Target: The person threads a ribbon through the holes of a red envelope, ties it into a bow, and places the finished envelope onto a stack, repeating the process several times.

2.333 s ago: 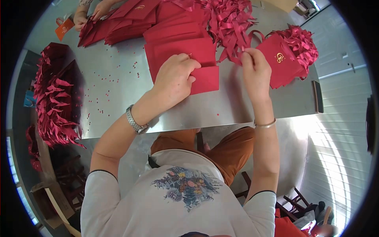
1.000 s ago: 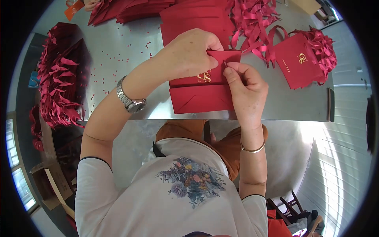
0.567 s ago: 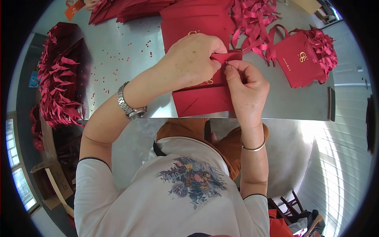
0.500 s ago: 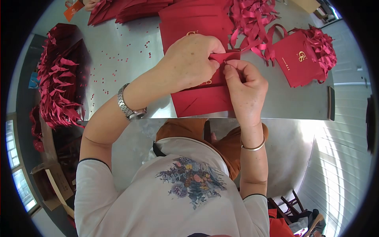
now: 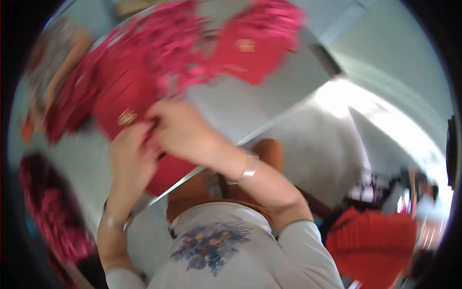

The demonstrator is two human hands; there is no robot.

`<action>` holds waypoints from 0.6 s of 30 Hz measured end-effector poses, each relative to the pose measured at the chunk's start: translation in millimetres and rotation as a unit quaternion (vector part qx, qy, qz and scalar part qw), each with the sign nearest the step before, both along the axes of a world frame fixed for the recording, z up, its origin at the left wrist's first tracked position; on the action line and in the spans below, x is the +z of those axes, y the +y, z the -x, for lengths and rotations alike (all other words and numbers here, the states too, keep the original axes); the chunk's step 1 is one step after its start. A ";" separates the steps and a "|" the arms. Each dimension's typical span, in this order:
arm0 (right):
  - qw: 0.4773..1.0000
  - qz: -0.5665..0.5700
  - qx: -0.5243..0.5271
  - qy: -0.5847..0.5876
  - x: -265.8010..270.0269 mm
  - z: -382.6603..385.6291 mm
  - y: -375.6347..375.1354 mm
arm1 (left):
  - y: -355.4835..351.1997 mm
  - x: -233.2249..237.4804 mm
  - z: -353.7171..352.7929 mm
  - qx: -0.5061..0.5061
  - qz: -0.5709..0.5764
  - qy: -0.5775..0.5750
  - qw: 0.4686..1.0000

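The view is smeared by motion. A flat red paper bag point(image 5: 174, 172) lies at the table's front edge, partly covered by both hands. My left hand point(image 5: 131, 156) is closed at the bag's upper part. From the right, my right hand point(image 5: 180, 129) meets it, fingertips pinched together. Something red shows between the two hands; whether it is bag edge or ribbon is too blurred to tell. Just beyond them lies a stack of red bags point(image 5: 107, 111) with a gold print.
Pink-red ribbons point(image 5: 180, 41) lie heaped behind the stack. Bags with ribbon handles point(image 5: 252, 55) rest at the back right, and a ribboned bundle point(image 5: 53, 207) at the left. Another person point(image 5: 65, 55) is across the table point(image 5: 226, 108). Red cloth point(image 5: 370, 243) hangs low at right.
The head view has swung to the right and tilted, so the table appears slanted. My hands have come closer together and stay closed over the bag. Another person now shows more fully.
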State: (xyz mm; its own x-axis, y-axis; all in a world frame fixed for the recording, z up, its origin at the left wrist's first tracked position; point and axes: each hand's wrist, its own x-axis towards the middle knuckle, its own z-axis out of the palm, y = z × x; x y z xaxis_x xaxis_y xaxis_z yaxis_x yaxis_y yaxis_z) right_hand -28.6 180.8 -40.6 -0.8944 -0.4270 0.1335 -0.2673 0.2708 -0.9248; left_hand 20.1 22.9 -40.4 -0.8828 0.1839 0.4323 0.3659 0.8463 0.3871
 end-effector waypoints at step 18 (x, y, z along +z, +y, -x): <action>0.952 -0.118 -0.070 0.273 -23.7 -20.4 15.4 | -17.8 19.0 30.3 -0.171 -0.165 -0.251 0.939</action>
State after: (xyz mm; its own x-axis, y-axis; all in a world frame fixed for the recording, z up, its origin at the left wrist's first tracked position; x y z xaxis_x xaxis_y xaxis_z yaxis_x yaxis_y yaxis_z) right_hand -8.1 196.3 -64.3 -0.7696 -0.3842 0.5100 -0.6366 0.5228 -0.5669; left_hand -10.2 5.1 -21.4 -0.9043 0.4225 0.0614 0.2962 0.5172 0.8030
